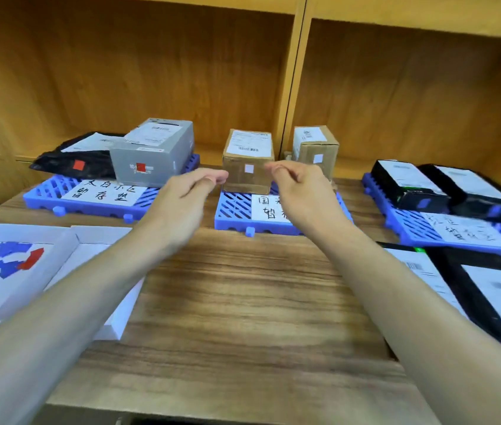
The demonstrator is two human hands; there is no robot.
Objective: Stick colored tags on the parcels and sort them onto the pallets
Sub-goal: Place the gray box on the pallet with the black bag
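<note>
Bright, even indoor light with soft shadows; wide-angle bending at the edges, motion blur smearing the right side.

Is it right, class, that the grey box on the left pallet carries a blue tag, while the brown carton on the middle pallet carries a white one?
Not quite. The head view shows a red tag on the grey box on the left pallet, not a blue one. The brown carton on the middle pallet does carry a white tag.
</note>
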